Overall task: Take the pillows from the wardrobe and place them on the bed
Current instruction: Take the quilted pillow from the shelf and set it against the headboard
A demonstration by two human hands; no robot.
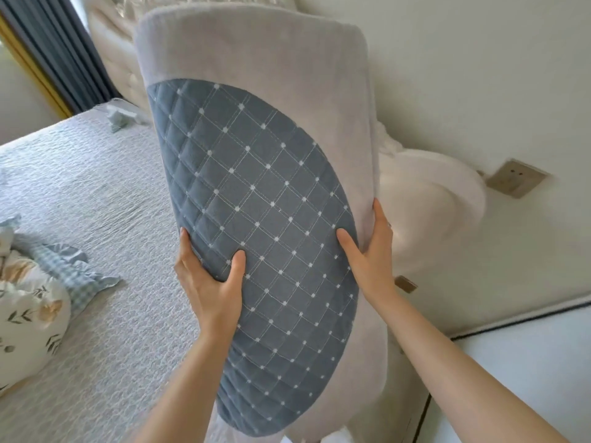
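A large pillow [262, 174], pale grey plush with a blue quilted half-round panel dotted white, fills the middle of the view, held on end in the air above the bed's right side. My left hand [208, 282] grips its left edge, thumb pressed into the blue panel. My right hand [371, 251] grips the right edge, thumb on the blue panel and fingers behind the grey plush. The bed [89, 193], covered with a light textured spread, lies to the left and below. The wardrobe is out of view.
A floral cushion [28, 311] and a blue checked frilled cloth [67, 266] lie on the bed's left. A cream tufted headboard [425, 199] stands behind the pillow. The white wall carries a socket [515, 179]. Blue curtains [57, 49] hang at the far left. A white bedside surface [524, 353] sits at lower right.
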